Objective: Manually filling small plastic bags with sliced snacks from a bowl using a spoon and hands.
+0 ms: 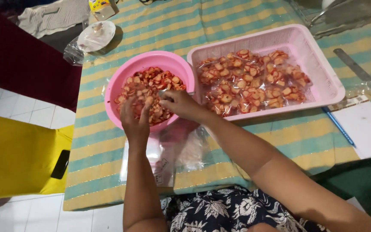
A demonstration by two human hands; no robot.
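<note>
A round pink bowl (125, 75) full of red and pale chips stands on the striped tablecloth. My left hand (135, 120) reaches into its near side with fingers curled over the chips. My right hand (181, 104) hovers over the bowl's right edge, pinching a small metal spoon (165, 92) above the chips. Beside the bowl on the right, a pink rectangular basket (329, 81) holds several clear bags filled with the same chips. Empty clear plastic bags (164, 161) lie flat on the cloth under my forearms.
A blue pen (338, 126) and white paper (368, 129) lie right of the basket, with a metal ruler (357, 71) behind. A white dish (95, 35) in plastic sits at the back left. A yellow seat (18, 154) stands left of the table.
</note>
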